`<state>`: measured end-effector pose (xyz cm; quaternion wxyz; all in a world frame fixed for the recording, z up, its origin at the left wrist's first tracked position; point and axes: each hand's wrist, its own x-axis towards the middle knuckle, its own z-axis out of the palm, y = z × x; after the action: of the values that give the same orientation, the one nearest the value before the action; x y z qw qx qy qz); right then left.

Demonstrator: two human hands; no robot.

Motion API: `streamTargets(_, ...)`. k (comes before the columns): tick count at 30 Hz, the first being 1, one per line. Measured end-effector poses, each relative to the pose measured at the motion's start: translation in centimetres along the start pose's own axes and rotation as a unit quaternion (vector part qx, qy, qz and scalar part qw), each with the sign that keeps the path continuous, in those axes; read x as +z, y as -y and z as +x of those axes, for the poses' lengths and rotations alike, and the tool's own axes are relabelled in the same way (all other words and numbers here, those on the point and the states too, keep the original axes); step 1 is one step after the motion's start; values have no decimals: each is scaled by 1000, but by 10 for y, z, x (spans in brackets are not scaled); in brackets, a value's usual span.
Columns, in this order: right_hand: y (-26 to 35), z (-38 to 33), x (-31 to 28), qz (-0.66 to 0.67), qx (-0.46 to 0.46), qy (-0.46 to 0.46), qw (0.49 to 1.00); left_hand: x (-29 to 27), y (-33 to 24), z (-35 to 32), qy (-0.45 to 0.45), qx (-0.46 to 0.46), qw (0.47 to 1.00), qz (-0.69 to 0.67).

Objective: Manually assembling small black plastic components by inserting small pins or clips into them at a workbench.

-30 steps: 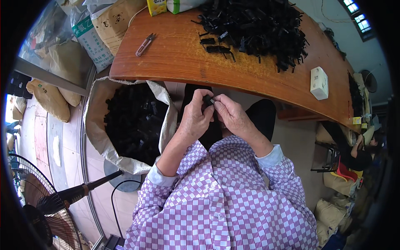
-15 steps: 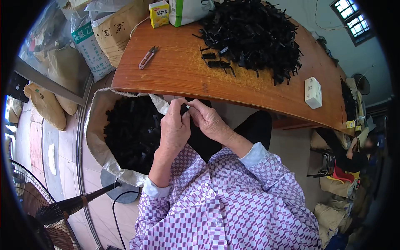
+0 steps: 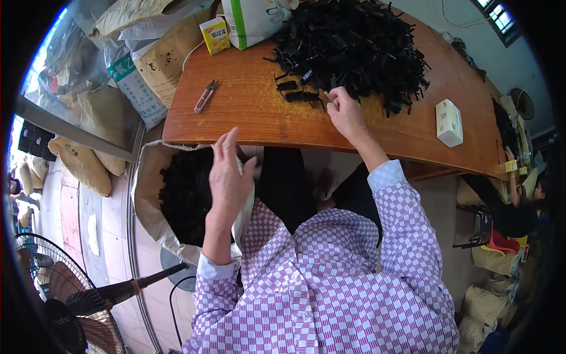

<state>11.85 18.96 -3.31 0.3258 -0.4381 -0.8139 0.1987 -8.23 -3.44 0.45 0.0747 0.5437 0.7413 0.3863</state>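
Observation:
My right hand reaches over the table to the front of a heap of small black plastic parts. Its fingers are curled and pinched together beside a few loose black parts; whether one is between the fingertips I cannot make out. Above the right side of a white woven sack, my left hand is raised with its fingers stretched and its thumb apart, holding nothing. Many more black parts fill the sack, partly hidden by that hand and forearm.
On the wooden table lie thread snips, a yellow box, a white-green bag and a white box. A fan stands at lower left. Another person sits at far right.
My hands have parted: the right moved forward and right to the heap, the left opened and dropped back toward the sack. The small black part between them has left their grasp.

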Motion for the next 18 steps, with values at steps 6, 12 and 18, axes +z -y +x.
streamTargets(6,4,-17,-22,100,36,13,994,64,-53,29,93,37,990,-94)
streamTargets(12,12,-1,-1,-98,57,56,992,84,-63,25,105,30,991,-83)
streamTargets(18,-8,-11,-17,74,72,63,993,85,-61,32,79,11,993,-91)
